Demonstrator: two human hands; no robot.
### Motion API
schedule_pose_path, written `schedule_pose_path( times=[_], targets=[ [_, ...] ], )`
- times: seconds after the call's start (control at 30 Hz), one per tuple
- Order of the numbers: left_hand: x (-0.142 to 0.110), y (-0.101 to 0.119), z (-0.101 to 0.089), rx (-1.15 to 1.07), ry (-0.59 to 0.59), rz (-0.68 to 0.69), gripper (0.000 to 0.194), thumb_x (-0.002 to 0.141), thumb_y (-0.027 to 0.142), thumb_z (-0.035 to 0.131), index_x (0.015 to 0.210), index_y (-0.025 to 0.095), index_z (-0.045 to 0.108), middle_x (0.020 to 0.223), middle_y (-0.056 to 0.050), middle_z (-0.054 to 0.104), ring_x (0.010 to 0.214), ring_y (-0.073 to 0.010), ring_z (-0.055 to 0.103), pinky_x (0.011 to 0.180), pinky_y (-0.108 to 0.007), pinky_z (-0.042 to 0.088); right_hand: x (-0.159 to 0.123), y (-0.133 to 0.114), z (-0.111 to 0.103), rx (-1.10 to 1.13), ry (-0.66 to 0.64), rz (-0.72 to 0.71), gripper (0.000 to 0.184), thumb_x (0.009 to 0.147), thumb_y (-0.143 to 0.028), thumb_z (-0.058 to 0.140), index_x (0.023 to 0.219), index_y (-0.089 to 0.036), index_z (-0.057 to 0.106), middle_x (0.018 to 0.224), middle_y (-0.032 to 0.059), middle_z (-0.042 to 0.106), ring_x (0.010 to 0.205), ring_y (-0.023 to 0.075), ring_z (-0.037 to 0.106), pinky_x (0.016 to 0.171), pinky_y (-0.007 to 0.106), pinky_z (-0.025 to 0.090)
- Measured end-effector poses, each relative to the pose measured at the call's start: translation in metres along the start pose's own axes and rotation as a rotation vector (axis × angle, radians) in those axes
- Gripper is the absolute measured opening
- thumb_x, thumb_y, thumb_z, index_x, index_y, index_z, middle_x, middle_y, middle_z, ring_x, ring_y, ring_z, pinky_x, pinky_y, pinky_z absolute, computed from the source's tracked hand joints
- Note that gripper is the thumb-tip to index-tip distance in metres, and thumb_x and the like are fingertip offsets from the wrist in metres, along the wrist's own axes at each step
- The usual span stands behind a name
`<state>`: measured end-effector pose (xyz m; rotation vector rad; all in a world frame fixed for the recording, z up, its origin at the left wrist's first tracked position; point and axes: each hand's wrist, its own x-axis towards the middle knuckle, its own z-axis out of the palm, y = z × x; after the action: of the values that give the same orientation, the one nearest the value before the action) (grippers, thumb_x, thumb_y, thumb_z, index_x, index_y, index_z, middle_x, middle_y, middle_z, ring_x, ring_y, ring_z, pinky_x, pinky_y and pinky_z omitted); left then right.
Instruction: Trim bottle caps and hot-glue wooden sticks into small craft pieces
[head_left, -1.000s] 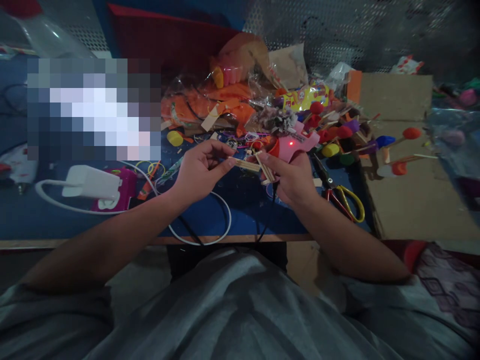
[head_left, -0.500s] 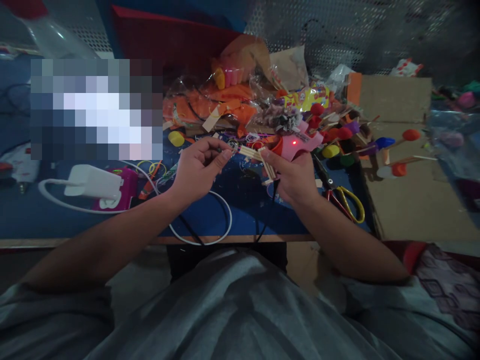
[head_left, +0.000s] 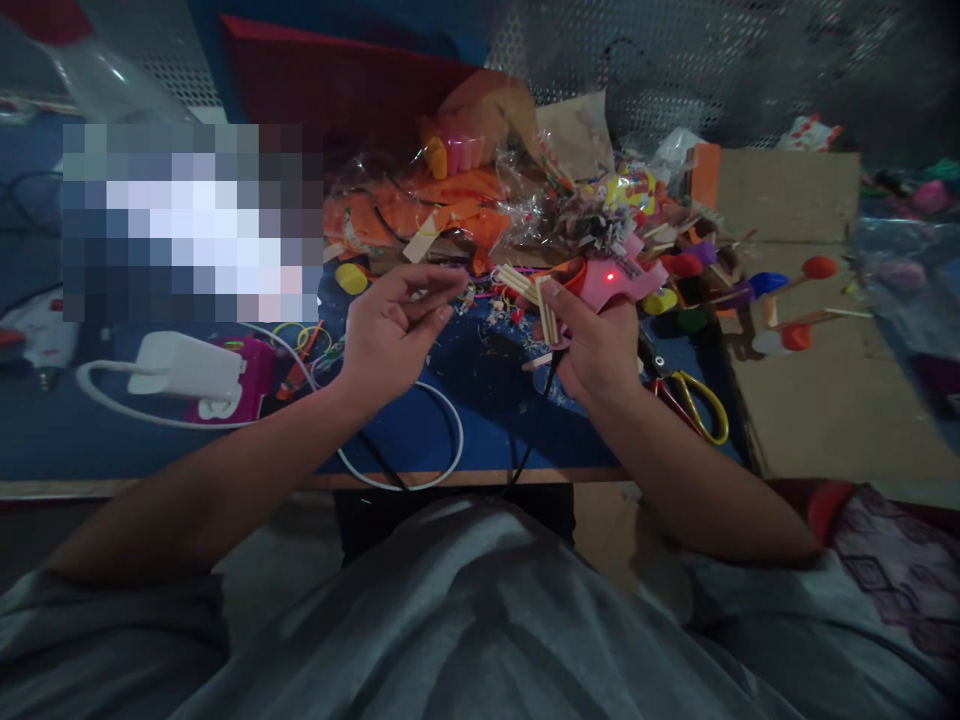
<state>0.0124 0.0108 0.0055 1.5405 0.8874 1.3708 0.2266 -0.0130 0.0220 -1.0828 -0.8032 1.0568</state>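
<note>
My right hand [head_left: 604, 345] is closed around a pink glue gun [head_left: 619, 280] with a glowing red light and an orange part at its front. Between that hand's thumb and fingers is a small piece made of pale wooden sticks [head_left: 550, 315], set at an angle, with one arm reaching left. A black cord hangs below this hand. My left hand [head_left: 397, 325] hovers to the left, apart from the sticks. Its fingers are stretched out, thumb a little away from them, and I see nothing between them.
Scissors [head_left: 694, 400] with yellow and red handles lie by my right wrist. A white charger [head_left: 184, 365] sits in a magenta socket block [head_left: 251, 365], its cable looping along the front. Cardboard [head_left: 832, 400], coloured clay-topped sticks and orange scraps [head_left: 480, 225] crowd the right and back.
My left fingers have come off the end of the wooden sticks and parted slightly. My right hand, with the glue gun and sticks, has shifted slightly right, and the sticks' left arm now tilts up.
</note>
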Motion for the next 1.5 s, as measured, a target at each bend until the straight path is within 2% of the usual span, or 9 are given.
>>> schedule_pose_path(
  times=[0.1,0.17,0.3,0.4,0.6,0.87,1.03,1.23,1.5],
  targets=[
    [0.001,0.003,-0.002,0.015,0.021,-0.069,0.049,0.076,0.036,0.103,0.114,0.022,0.076,0.09,0.0,0.083,0.08,-0.0176,0.083,0.092,-0.036,0.073,0.0,-0.001,0.0,-0.037,-0.029,0.014,0.059,0.064,-0.058,0.103,0.097,-0.027,0.066,0.086,0.0022,0.072,0.095,0.0319,0.085,0.054,0.033,0.059],
    [0.001,0.003,-0.003,0.059,0.002,-0.082,0.056,0.073,0.046,0.106,0.114,0.022,0.078,0.073,0.004,0.075,0.066,-0.0142,0.075,0.085,-0.033,0.071,-0.002,-0.003,0.0,-0.066,-0.072,0.037,0.06,0.065,-0.062,0.102,0.098,-0.027,0.066,0.087,0.0028,0.074,0.093,0.0306,0.084,0.052,0.032,0.058],
    [-0.001,0.001,-0.003,0.073,-0.163,-0.041,0.073,0.067,0.06,0.106,0.126,0.022,0.083,0.11,-0.008,0.087,0.1,-0.0216,0.083,0.096,-0.033,0.068,-0.01,-0.003,0.001,-0.049,-0.188,0.134,0.061,0.061,-0.061,0.106,0.096,-0.025,0.07,0.084,0.0019,0.075,0.077,0.0253,0.081,0.049,0.03,0.058],
    [-0.005,0.002,0.0,0.094,-0.277,0.006,0.062,0.079,0.054,0.101,0.13,0.024,0.085,0.128,-0.011,0.086,0.114,-0.0245,0.083,0.106,-0.035,0.064,-0.017,-0.001,0.004,-0.038,-0.259,0.215,0.065,0.058,-0.061,0.108,0.096,-0.024,0.071,0.085,0.0008,0.076,0.068,0.0198,0.077,0.053,0.032,0.064],
    [-0.007,0.009,0.002,0.101,-0.22,-0.007,0.044,0.087,0.06,0.093,0.111,0.022,0.089,0.108,-0.01,0.089,0.099,-0.0222,0.083,0.091,-0.031,0.065,-0.02,0.004,0.006,0.015,-0.295,0.251,0.064,0.056,-0.053,0.111,0.096,-0.023,0.071,0.085,-0.0014,0.077,0.07,0.0167,0.076,0.06,0.031,0.07],
    [-0.007,0.015,0.006,-0.107,-0.131,-0.127,0.041,0.102,0.061,0.076,0.11,0.021,0.079,0.113,-0.009,0.088,0.081,-0.0166,0.084,0.081,-0.03,0.07,-0.015,-0.002,0.006,-0.041,-0.218,0.225,0.07,0.055,-0.063,0.108,0.096,-0.024,0.067,0.08,-0.002,0.071,0.066,0.0185,0.077,0.049,0.027,0.058],
    [-0.006,0.016,0.006,-0.047,-0.105,-0.189,0.052,0.096,0.069,0.081,0.111,0.02,0.082,0.11,-0.01,0.089,0.083,-0.0195,0.085,0.082,-0.032,0.071,-0.015,0.0,0.005,-0.092,-0.242,0.229,0.067,0.061,-0.063,0.105,0.097,-0.023,0.065,0.078,-0.0022,0.069,0.067,0.0177,0.077,0.049,0.025,0.055],
    [-0.005,0.007,0.003,0.044,-0.081,-0.215,0.063,0.093,0.079,0.077,0.111,0.02,0.087,0.098,-0.008,0.086,0.079,-0.0197,0.083,0.076,-0.031,0.068,-0.014,0.0,0.004,-0.068,-0.237,0.228,0.052,0.063,-0.044,0.102,0.095,-0.023,0.067,0.083,-0.0027,0.071,0.066,0.0155,0.076,0.053,0.026,0.059],
    [-0.006,0.005,0.004,0.083,-0.054,-0.21,0.066,0.076,0.079,0.091,0.1,0.018,0.086,0.099,-0.009,0.088,0.088,-0.0247,0.084,0.082,-0.035,0.072,-0.017,0.003,0.004,-0.119,-0.331,0.26,0.04,0.067,-0.038,0.098,0.09,-0.022,0.069,0.072,-0.0009,0.071,0.063,0.0181,0.074,0.043,0.023,0.041]
  ],
)
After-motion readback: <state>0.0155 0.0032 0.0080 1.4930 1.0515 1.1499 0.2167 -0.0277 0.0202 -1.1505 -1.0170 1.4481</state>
